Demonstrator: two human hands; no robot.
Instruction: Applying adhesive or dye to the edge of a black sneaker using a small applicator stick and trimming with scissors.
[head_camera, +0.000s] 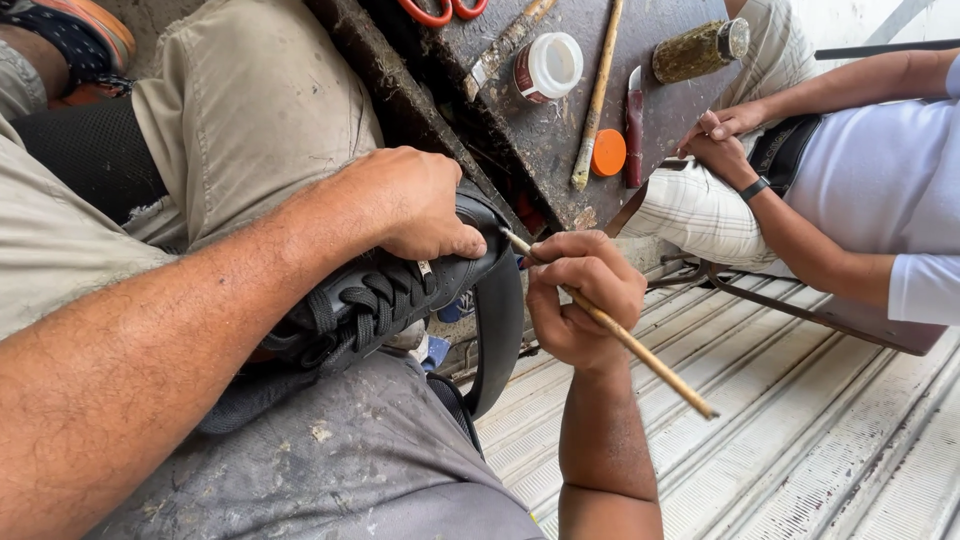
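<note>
A black lace-up shoe (385, 295) lies across my lap, toe pointing right. My left hand (415, 200) presses down on its toe end, thumb at the front edge. A thin wooden stick (640, 355) is pinched in my right hand (580, 295), and its tip touches the front of the shoe where the black sole (500, 320) hangs peeled away from the upper.
A stained dark work board (540, 130) holds a white-lidded jar (548, 66), another stick (597, 95), an orange lid (608, 152), a red-handled knife (635, 125), a grimy jar (700, 50) and red scissors (440, 10). Another person (860, 170) sits at right. Ribbed metal flooring (800, 430) lies below.
</note>
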